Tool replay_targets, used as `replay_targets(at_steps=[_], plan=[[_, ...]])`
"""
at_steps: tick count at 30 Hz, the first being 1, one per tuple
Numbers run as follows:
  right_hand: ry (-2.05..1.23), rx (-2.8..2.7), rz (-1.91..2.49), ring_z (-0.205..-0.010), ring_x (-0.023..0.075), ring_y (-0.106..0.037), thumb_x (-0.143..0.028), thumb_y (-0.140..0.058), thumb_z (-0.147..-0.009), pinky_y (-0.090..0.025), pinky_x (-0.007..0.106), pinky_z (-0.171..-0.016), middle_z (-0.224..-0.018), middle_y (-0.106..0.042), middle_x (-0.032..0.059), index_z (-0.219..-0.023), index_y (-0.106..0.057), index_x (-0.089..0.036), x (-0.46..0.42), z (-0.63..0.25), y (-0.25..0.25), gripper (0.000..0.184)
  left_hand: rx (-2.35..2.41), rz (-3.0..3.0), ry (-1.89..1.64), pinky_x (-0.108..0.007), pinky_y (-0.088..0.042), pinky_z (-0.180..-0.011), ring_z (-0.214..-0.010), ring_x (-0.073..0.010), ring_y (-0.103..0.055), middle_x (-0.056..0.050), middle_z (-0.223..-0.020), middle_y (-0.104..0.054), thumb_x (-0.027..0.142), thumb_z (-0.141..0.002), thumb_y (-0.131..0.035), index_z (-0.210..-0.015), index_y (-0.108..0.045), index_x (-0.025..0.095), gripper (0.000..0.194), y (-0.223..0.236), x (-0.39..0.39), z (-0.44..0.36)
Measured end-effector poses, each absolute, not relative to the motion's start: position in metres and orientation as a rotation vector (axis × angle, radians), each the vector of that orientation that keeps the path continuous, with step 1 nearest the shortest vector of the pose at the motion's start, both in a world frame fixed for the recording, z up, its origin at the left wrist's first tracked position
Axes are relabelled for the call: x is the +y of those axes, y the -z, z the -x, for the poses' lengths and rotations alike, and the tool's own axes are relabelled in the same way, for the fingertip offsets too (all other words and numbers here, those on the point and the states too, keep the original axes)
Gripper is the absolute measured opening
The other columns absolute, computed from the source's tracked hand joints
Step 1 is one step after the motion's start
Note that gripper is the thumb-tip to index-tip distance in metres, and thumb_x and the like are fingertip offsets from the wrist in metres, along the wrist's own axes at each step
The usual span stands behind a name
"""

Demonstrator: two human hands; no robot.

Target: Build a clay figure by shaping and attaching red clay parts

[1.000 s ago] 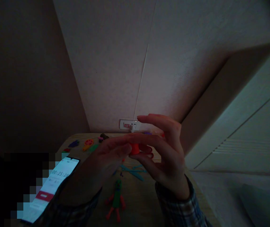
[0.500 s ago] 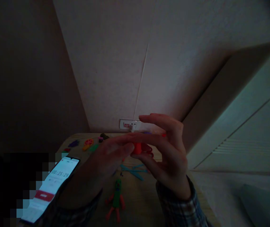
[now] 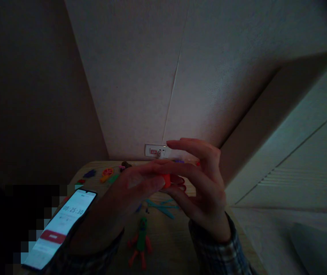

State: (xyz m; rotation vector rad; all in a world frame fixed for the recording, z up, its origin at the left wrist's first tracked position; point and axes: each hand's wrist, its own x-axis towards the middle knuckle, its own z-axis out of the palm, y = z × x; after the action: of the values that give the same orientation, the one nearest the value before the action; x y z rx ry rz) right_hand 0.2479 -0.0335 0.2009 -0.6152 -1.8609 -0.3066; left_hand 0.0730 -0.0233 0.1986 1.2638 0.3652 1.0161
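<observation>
A small orange-red lump of modelling clay (image 3: 167,180) is held between my two hands above the table. My left hand (image 3: 133,189) pinches it, the thumb pressed across its near side. From the right, my right hand (image 3: 205,181) grips the same lump between thumb and a finger, with the index finger raised away from it. Below them lies a clay figure (image 3: 142,237) with a green body and orange-red arms and legs. Light-blue plastic sticks (image 3: 163,210) cross each other just beyond the figure. Dark red loops (image 3: 183,184) show partly behind my right fingers.
A lit phone (image 3: 63,219) showing a timer lies at the left of the wooden table (image 3: 172,248). Several coloured clay pieces, including an orange-and-yellow one (image 3: 107,174) and a purple one (image 3: 89,173), sit at the back left. A wall socket (image 3: 153,151) is behind.
My left thumb has slid slightly right and covers more of the clay lump. My right hand has shifted barely to the left. The phone timer has advanced a second.
</observation>
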Motion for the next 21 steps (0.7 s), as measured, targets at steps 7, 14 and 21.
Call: replay_targets(at_steps=[7,14,21], plan=[[0.294,-1.875,0.625,-0.132,0.0185,-0.057,-0.019,-0.062,-0.109,-0.045,0.035,-0.114,-0.137,-0.067,0.0040,-0.110,-0.073,-0.026,-0.0333,-0.2480,-0.2017,0.014,0.347,-1.214,-0.963,-0.038,-0.056,-0.095,-0.106,-0.0298,-0.077,-0.007,-0.102,-0.085,0.040,-0.092,-0.082,-0.087,-0.087,0.021,0.020,-0.2018,-0.0251,-0.0749],[0.289,-1.873,0.623,-0.132,0.0181,-0.057,-0.019,-0.062,-0.109,-0.044,0.034,-0.114,-0.136,-0.068,0.0040,-0.109,-0.074,-0.026,-0.0352,-0.2488,-0.2012,0.013,0.336,-1.184,-0.951,-0.035,-0.056,-0.096,-0.104,-0.0260,-0.076,-0.004,-0.105,-0.084,0.037,-0.094,-0.079,-0.098,-0.089,0.024,0.017,-0.2012,-0.0260,-0.0747],[0.318,-1.885,0.624,-0.132,0.0187,-0.058,-0.019,-0.062,-0.108,-0.045,0.035,-0.114,-0.136,-0.068,0.0042,-0.108,-0.073,-0.025,-0.0340,-0.2483,-0.2030,0.013,0.316,-1.178,-0.992,-0.031,-0.058,-0.091,-0.101,-0.0254,-0.079,-0.005,-0.101,-0.085,0.040,-0.092,-0.085,-0.096,-0.090,0.022,0.020,-0.1992,-0.0244,-0.0747]])
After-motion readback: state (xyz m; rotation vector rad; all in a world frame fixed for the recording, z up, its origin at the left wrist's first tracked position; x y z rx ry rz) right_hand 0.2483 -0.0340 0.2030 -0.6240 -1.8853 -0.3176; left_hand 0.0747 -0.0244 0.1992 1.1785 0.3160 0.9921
